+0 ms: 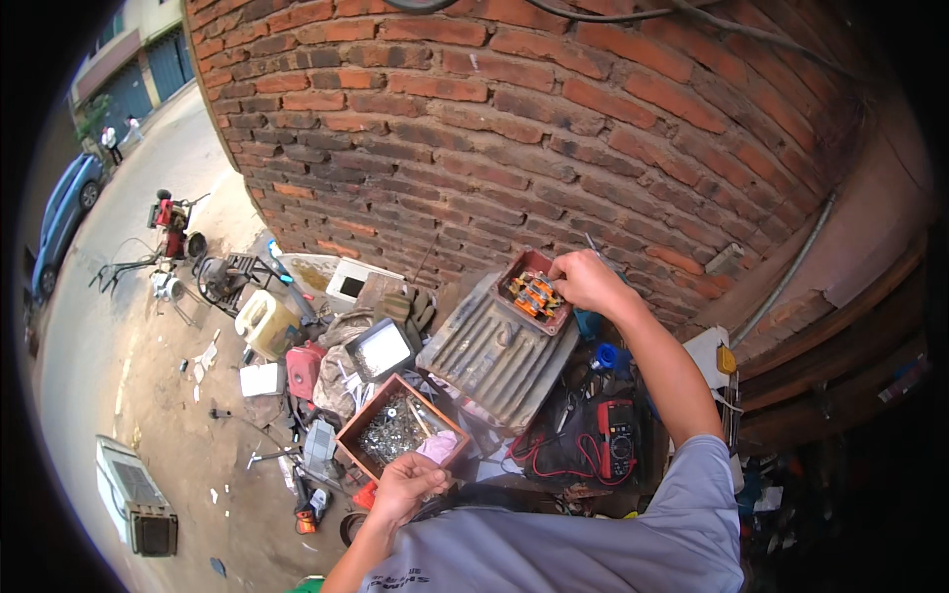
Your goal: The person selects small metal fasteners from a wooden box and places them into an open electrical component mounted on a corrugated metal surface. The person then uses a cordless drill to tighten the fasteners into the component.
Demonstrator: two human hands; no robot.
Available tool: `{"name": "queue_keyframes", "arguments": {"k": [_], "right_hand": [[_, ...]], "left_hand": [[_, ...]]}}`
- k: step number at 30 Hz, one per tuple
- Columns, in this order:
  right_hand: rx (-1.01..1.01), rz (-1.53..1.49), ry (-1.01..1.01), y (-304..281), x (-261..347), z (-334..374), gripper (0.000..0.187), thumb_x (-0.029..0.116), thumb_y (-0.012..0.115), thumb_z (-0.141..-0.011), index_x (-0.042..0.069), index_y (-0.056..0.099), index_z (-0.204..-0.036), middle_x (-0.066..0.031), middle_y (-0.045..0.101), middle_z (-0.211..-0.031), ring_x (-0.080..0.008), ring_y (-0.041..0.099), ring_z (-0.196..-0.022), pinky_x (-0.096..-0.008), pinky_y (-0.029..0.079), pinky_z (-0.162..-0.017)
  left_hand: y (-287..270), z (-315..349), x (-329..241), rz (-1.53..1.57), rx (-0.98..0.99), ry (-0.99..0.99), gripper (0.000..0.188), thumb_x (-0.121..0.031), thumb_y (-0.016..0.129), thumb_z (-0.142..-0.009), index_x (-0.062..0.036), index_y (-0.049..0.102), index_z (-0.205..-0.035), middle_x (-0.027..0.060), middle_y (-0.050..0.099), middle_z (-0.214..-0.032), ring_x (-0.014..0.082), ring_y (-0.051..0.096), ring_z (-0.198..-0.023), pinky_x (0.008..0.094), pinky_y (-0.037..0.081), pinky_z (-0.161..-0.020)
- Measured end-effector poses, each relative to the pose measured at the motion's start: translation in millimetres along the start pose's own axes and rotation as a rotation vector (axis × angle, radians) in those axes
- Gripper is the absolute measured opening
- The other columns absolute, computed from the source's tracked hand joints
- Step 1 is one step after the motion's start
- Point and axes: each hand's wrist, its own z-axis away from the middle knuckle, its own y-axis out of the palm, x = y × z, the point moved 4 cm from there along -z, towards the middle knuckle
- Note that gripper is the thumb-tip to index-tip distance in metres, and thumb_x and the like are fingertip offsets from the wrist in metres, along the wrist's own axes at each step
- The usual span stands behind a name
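A grey electric motor (499, 358) with a ribbed housing lies in front of me by the brick wall. On top of it, the reddish terminal box (517, 267) is uncovered, showing an orange terminal block (535, 294) with metal parts. My right hand (591, 285) reaches to the box's right side, its fingers closed at the terminals; whatever they grip is hidden. Close to my body, my left hand (408, 486) is closed in a pinch, and I cannot make out anything in it. Just beyond it sits a wooden box (368, 403) of small metal hardware with a pink cloth (437, 447).
A red multimeter (618, 443) with red leads lies at right on a dark bag. Left stand a pale jerrycan (265, 324), a red container (304, 371) and a white-lined tray (382, 350). Tools litter the ground. The brick wall (474, 128) rises behind the motor.
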Motion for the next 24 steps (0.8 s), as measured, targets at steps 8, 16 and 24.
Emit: {"name": "queue_keyframes", "arguments": {"k": [8,16,24], "right_hand": [[-0.023,0.161,-0.135,1,-15,-9,0.018,0.005,0.068,-0.074,-0.001,0.075,-0.088,-0.0252,0.07,-0.089,-0.0406,0.069,-0.089,-0.045,0.055,-0.083],[-0.043,0.262,0.003,-8,4,-2,0.021,0.015,0.076,-0.077,-0.004,0.074,-0.085,-0.0271,0.07,-0.085,-0.0398,0.07,-0.087,-0.0454,0.055,-0.082],[-0.103,0.365,-0.104,1,0,-5,0.027,0.021,0.075,-0.083,-0.005,0.07,-0.083,-0.0289,0.068,-0.085,-0.0452,0.068,-0.087,-0.0501,0.054,-0.08]], "left_hand": [[-6,3,12,-0.138,0.076,-0.056,0.013,-0.01,0.072,-0.094,-0.0025,0.066,-0.103,0.0073,0.073,-0.093,0.0135,0.071,-0.085,0.0249,0.058,-0.075],[-17,5,33,-0.154,0.061,-0.033,0.02,-0.011,0.072,-0.095,-0.0001,0.065,-0.109,0.0069,0.073,-0.098,0.0123,0.07,-0.088,0.0234,0.057,-0.078],[-14,15,39,-0.131,0.053,-0.071,0.022,-0.011,0.071,-0.095,0.0008,0.063,-0.112,0.0075,0.073,-0.101,0.0137,0.071,-0.09,0.024,0.058,-0.08]]}}
